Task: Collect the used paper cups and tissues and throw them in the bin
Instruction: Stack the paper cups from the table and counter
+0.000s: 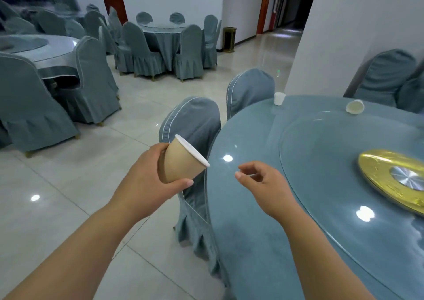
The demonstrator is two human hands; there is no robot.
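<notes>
My left hand [146,176] grips a brown paper cup [183,161], tilted with its white rim pointing right, beside the edge of the round blue table [247,208]. My right hand [263,182] hovers over the table edge, fingers apart and holding nothing. A white cup [279,98] stands upright at the table's far edge. Another white cup [355,106] lies on its side farther right. A dark bin with a gold frame [229,39] stands by the far wall. No tissues are in sight.
A glass turntable [321,162] with a gold centre [390,178] covers the middle of the table. Covered chairs [192,125] are tucked against the table's left side. More covered tables and chairs [165,45] fill the left and back. A tiled floor lane [252,54] runs toward the bin.
</notes>
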